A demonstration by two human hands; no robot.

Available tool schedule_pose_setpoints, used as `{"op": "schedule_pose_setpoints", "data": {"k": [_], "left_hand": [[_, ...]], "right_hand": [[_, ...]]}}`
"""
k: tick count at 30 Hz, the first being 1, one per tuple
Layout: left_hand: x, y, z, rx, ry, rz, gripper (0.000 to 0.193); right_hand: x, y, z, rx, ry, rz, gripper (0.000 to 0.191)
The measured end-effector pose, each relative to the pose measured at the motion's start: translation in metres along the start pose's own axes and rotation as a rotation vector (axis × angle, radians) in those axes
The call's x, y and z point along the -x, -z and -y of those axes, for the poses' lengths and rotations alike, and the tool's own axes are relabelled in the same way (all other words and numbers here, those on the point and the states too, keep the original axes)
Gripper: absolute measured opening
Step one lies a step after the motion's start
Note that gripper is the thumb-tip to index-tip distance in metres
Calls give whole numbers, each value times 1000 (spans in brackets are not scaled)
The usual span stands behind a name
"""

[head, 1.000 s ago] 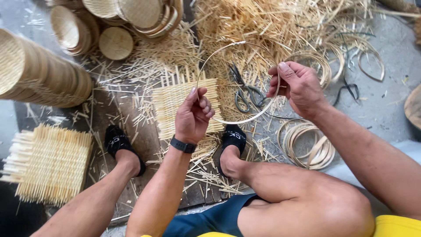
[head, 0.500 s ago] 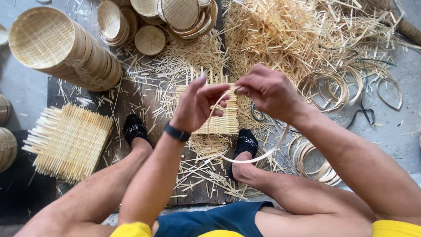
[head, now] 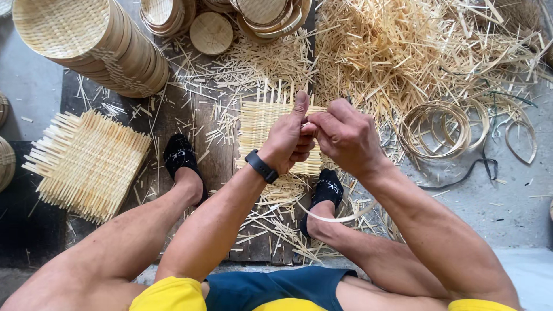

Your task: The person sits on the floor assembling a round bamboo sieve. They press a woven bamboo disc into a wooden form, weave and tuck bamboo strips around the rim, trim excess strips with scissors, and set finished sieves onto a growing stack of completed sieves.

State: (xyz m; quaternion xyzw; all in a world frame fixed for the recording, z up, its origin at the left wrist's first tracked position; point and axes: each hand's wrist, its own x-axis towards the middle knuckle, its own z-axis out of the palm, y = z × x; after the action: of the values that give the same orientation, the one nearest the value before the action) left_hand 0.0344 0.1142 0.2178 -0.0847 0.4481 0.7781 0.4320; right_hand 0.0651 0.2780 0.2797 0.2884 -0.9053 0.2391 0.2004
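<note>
Bamboo strip [head: 340,217] between both hands' grip, curving back toward feet.

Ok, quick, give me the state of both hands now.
Left hand: closed, thumb up, pinching the thin bamboo strip.
Right hand: closed on the same strip, touching the left.
</note>
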Motion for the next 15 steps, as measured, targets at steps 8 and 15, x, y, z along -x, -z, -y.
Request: {"op": "schedule_pose_setpoints", "data": {"k": [8, 15], "left_hand": [[-20, 83, -1, -99, -265, -467, 60], [-3, 91, -13, 335, -324, -421, 48]], "right_hand": [[15, -17, -8, -334, -42, -85, 19], [22, -28, -20, -340, -393, -289, 36]]}}
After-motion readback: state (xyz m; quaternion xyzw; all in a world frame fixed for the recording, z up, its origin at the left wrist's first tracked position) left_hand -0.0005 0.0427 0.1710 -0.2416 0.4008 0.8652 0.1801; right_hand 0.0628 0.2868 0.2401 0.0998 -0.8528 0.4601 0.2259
